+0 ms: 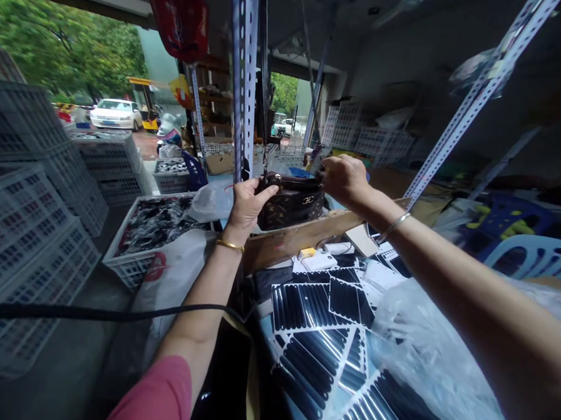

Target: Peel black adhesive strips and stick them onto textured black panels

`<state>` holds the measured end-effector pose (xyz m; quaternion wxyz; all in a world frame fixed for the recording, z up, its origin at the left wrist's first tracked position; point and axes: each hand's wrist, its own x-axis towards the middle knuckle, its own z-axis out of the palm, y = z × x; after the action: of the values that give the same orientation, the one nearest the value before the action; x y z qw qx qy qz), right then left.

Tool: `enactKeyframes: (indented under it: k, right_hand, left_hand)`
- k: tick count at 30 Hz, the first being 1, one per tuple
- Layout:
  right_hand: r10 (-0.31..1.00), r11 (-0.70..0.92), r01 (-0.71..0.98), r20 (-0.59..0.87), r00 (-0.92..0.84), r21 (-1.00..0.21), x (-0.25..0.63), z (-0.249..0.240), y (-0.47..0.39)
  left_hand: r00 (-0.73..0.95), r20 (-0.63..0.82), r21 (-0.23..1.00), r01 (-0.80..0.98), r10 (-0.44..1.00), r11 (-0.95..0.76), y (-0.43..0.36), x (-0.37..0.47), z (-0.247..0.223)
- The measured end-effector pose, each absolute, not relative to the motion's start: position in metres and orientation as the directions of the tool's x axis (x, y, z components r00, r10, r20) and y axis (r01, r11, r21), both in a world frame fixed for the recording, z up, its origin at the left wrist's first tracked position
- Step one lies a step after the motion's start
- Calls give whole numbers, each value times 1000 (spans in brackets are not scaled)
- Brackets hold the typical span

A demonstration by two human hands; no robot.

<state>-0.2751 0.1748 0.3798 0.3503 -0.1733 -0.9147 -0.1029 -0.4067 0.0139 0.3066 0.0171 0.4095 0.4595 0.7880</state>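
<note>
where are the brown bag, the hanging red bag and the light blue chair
Brown bag (287, 210), head view: front panel
Hanging red bag (179, 30), head view: front
Light blue chair (537, 243), head view: backrest rail

We find the room dim, with daylight entering at left past bright trees (82, 49). Over the table (270, 336) we record cold white light, with glare on the black strips (298, 306) toward its near edge; at its far edge, the dark bag (285, 213) is shaded. Crates (30, 222) at left blur; outer areas stretch.
</note>
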Motion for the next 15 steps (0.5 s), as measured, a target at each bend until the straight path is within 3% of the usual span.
enactKeyframes:
  k: [2,5,10,12,15]
  right_hand:
    - [275,941,334,705,-654,-58,-275,379,146]
    - [293,951,175,560,-775,-255,-286,372,110]
    - [341,889,124,458,-821,-441,-319,361,95]
    - [331,913,160,452,-829,-375,-323,364,98]
    - [247,963,266,489,-837,-30,-316,374,105]
  left_hand:
    - [-686,612,756,362,393,-545,10,-406,308]
    - [-690,599,771,360,407,-524,6,-407,310]
    - [-667,596,776,334,448,-535,-4,-413,314]
    - [-647,600,773,318,471,-549,-9,-415,314]
    - [-622,602,775,304,501,-554,-15,-418,315]
